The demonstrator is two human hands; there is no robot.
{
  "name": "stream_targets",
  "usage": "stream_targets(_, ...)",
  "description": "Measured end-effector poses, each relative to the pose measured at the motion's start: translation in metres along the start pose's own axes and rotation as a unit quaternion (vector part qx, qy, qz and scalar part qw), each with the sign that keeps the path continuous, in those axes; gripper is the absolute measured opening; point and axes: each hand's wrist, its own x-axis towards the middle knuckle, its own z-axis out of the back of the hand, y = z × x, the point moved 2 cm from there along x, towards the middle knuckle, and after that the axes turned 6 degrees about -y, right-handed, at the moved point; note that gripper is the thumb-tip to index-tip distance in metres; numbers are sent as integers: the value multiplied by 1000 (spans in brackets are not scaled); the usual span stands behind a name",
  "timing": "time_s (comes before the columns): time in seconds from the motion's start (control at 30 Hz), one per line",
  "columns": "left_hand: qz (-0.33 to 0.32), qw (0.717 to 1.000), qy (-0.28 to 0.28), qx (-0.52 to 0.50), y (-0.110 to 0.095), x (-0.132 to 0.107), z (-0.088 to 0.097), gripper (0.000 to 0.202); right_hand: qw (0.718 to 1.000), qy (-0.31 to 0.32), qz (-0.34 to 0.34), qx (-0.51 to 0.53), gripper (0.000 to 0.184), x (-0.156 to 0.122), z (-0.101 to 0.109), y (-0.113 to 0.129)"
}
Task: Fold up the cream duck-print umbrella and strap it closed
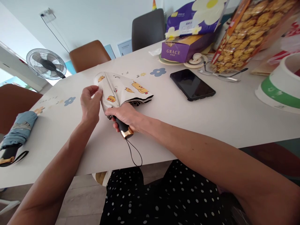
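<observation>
A white folding umbrella (pixel 124 86) with yellow duck prints and a black underside lies partly spread over the table, its cloth loose. My right hand (pixel 125 115) is wrapped round the umbrella near the black handle (pixel 122 125), which ends in a gold band and a black wrist loop (pixel 136 154). At the left edge of the cloth, my left hand (pixel 91 101) pinches the fabric between thumb and fingers. Part of the handle is hidden under my right hand.
On the white table (pixel 175 122) lie a black phone (pixel 192 83), glasses (pixel 231 75) and, far left, a folded blue umbrella (pixel 20 128). A purple box (pixel 174 51), a snack bag (pixel 250 34) and a white-green tub (pixel 280 82) stand at the right. Chairs and a fan (pixel 46 64) are beyond.
</observation>
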Motion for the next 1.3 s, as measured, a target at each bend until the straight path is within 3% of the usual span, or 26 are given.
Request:
stream_targets(0.1, -7, 1000, -5, 17, 0, -1, 0, 20, 1000, -2, -1, 2, 18, 0, 0, 0)
stream_targets(0.37, 46, 998, 20, 33, 5, -1, -3, 20, 1000, -12, -8, 10, 15, 1, 0, 1)
stream_targets(1.3, 48, 998, 26, 42, 6, 0, -4, 19, 1000, -10, 0, 4, 15, 3, 0, 0)
